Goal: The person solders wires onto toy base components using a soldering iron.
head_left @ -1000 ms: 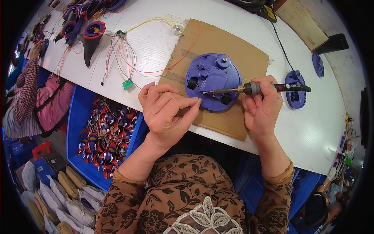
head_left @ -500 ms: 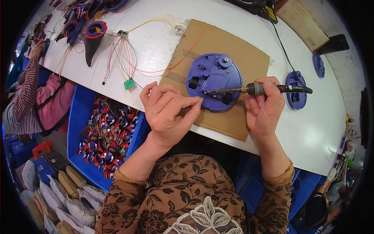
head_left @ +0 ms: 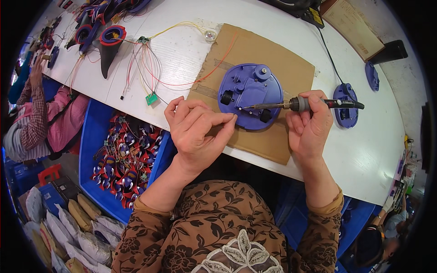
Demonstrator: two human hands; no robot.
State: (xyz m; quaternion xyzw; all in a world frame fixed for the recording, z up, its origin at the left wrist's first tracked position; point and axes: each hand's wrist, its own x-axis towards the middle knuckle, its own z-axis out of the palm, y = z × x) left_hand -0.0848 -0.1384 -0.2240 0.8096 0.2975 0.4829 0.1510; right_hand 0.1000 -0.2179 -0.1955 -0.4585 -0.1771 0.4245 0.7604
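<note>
Holding black-and-grey pen-shaped soldering iron over oval purple plastic base

In head view: gripping iron by handle in right hand, pointing metal tip at base, placed on flat brown cardboard sheet. Pinching thumb and forefinger of left hand together, close to base's near edge; cannot tell of anything between.

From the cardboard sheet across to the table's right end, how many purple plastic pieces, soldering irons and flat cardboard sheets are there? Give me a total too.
Purple plastic: 3 (large piece, middle piece, far-right piece)
Soldering iron, in the right hand: 1
Cardboard sheet: 1
Total: 5
</note>
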